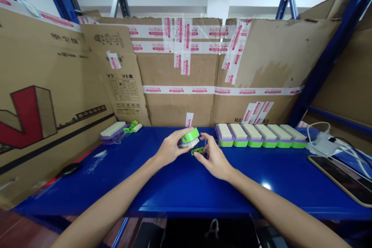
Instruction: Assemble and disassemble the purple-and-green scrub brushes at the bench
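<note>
left hand (170, 148) closed on green brush (190, 136), bristles down and tilted, just far-left of small green part (197, 150), its long axis roughly left-right, at the thumb of the nearer right hand (216, 159), whether pinched or only touched cannot tell

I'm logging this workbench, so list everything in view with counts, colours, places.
Held brush: one, green, pale bristles, centre.
Small part: one, green, centre.
Row brushes: six, purple and green, cream bristles, back right.
Left brush: one, purple, cream bristles, back left.
Loose pieces: several, green and cream, beside left brush.
Phone: at least one, black screen, right edge.
Cables and plug: several, mostly white, far right.
Dark object: one, black, left edge.
Table: one, blue, centre.
Cardboard panels: several, brown, taped, around the table.
Posts: several, mostly blue, upper area.
Left hand: one, bare, gripping held brush.
Right hand: one, bare, fingertips at small part.
</note>
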The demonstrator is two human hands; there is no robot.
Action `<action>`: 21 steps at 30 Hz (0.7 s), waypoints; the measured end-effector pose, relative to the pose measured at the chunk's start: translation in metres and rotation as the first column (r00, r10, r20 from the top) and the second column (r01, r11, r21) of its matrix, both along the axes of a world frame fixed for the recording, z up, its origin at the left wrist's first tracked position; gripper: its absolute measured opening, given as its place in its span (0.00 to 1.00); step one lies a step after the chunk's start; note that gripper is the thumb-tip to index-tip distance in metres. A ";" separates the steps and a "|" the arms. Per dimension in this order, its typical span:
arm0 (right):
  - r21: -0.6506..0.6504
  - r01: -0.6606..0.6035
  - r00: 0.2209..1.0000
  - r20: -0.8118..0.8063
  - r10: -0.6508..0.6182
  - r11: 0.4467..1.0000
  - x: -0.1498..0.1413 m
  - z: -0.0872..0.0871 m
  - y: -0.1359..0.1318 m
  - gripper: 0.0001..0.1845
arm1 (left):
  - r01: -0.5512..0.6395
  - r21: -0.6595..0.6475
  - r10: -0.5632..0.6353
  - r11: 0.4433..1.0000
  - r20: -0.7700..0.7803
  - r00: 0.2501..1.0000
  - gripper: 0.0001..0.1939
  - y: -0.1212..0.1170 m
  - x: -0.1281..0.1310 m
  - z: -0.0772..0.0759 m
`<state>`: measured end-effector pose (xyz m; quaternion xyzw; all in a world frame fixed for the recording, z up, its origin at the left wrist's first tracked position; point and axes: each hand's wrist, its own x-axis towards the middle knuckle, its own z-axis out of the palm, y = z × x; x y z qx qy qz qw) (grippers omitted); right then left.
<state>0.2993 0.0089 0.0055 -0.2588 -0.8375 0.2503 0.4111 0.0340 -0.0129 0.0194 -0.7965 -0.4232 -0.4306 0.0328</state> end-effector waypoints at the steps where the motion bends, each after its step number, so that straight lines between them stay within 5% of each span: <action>1: -0.006 0.003 1.000 -0.002 -0.003 1.000 0.000 0.000 -0.001 0.37 | 0.032 0.028 -0.030 0.999 -0.049 0.998 0.37 0.000 0.000 0.001; 11: -0.033 0.041 0.999 -0.034 -0.042 0.999 -0.004 0.000 0.000 0.38 | 0.131 0.208 -0.055 0.969 -0.334 0.941 0.34 -0.002 0.003 0.005; 21: 0.016 0.132 0.989 -0.074 -0.131 0.991 -0.012 0.000 -0.004 0.35 | 0.155 0.357 0.044 0.921 -0.492 0.870 0.34 -0.003 0.009 0.005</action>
